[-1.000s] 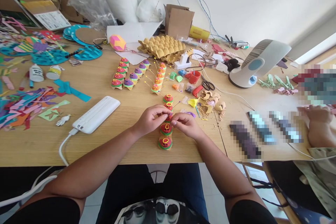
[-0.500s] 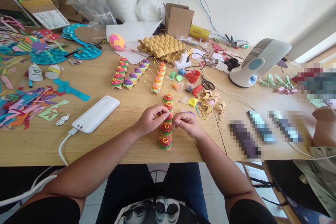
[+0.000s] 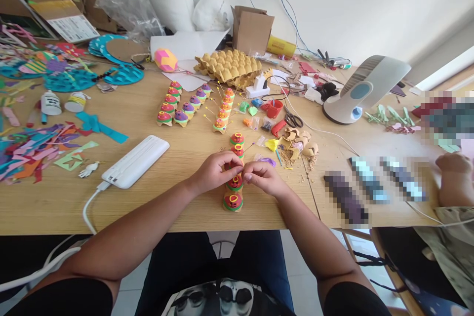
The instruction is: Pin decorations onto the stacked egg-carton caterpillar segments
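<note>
Cardboard scraps (image 3: 298, 139) and scissors (image 3: 293, 120) just right of caterpillar (image 3: 233, 201).

No lettering can be read: the print on the cardboard box (image 3: 70, 27) label and on the glue bottles (image 3: 51, 102) is too small.

Fingers (image 3: 224, 162) cover the craft row (image 3: 233, 201) midway; what they hold, perhaps a pin, is indiscernible.
</note>
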### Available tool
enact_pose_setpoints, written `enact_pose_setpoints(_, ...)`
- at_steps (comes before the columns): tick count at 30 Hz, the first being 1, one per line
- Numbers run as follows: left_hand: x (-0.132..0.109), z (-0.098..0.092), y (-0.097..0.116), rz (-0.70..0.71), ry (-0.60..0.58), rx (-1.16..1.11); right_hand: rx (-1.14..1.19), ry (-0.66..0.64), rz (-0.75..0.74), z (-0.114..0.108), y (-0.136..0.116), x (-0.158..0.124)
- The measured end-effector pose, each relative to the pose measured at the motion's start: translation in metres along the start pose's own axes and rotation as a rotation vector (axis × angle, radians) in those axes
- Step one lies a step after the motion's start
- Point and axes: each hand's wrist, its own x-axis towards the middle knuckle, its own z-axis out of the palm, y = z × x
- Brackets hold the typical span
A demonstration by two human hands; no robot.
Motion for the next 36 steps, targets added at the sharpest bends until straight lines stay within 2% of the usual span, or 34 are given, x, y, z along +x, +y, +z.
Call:
enact_pose_setpoints(10,0.0,-0.001,-0.001,-0.083,0.071,-0.029,0.176,0.217,-0.1,-0.004,0.015,0.0)
enact_pose_setpoints(18,0.001,0.0,0.001,-0.074,0.089,-0.033,0.092,0.099,-0.044,-0.003,0.007,0.001)
enact_pose_setpoints(29,-0.001,-0.002,0.001,-0.091,0.052,-0.062,0.088,0.127,0.044,-0.001,0.005,0.002)
enact_pose_setpoints(36,0.0,-0.001,-0.001,-0.136,0.041,-0.099,0.076,0.051,0.053,-0.001,0.002,0.002)
